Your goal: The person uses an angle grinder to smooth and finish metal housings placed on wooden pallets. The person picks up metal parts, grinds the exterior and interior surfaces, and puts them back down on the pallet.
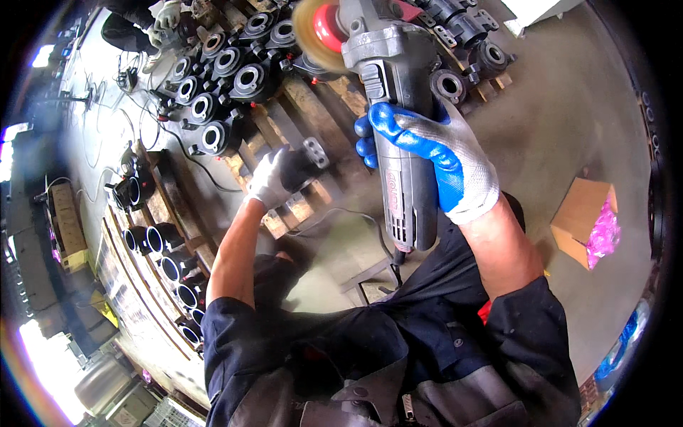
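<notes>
My right hand point(459, 160), in a white glove with a blue coated palm, is wrapped round the body of a grey and black angle grinder point(407, 188). The grinder stands upright in the view, its head at the top and its cord leaving the lower end. A red-centred disc point(329, 30) on the head looks smeared, as if turning. Lower and to the left, my left hand point(267, 179), in a white glove, is closed on a black metal part point(302, 165) with a holed flange at its end. This part is apart from the disc; its far side is blurred.
Several black castings with round bores point(249, 80) cover wooden pallets point(313, 107) ahead. More black cylinders point(169, 269) stand in a row at left. A co-worker's gloved hands point(167, 14) show at the far left. An open cardboard box point(580, 217) with pink wrapping sits at right. Cables cross the floor.
</notes>
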Motion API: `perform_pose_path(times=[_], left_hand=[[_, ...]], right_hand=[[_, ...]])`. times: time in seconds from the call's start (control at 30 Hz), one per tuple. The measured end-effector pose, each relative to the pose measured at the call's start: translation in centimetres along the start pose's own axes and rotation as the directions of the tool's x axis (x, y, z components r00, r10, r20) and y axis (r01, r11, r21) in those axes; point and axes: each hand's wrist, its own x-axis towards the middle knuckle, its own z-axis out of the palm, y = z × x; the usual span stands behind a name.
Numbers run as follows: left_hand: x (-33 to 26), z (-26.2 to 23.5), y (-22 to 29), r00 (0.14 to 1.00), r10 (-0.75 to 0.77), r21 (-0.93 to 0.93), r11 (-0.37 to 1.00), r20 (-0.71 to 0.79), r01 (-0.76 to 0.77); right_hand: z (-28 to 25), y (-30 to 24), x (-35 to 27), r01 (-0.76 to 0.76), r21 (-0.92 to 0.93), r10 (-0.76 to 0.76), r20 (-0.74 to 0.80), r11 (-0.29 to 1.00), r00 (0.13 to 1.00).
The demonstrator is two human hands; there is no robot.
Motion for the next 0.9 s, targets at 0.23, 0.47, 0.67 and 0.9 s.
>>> perform_pose_path(times=[0.23, 0.47, 0.67, 0.9], left_hand=[[0.3, -0.7, -1.4, 0.996, 0.053, 0.153, 0.986, 0.071, -0.063], [-1.1, -0.8, -0.3, 0.993, -0.076, 0.273, 0.961, 0.091, 0.048], [-4.8, -4.9, 4.7, 0.935, -0.322, 0.416, 0.879, 0.151, 0.235], [-11.6, -2.8, 15.2, 0.992, 0.024, -0.626, 0.777, 0.126, 0.061]], right_hand=[[-0.1, -0.1, -0.4, -0.015, -0.013, 0.014, -0.029, 1.0, 0.999], [-0.6, -0.2, -0.5, -0.043, -0.025, 0.042, -0.025, 0.999, 0.999], [-0.8, 0.5, -0.6, -0.042, -0.075, 0.041, -0.017, 0.996, 0.999], [-3.1, 2.6, -1.6, -0.115, -0.229, 0.106, -0.052, 0.967, 0.993]])
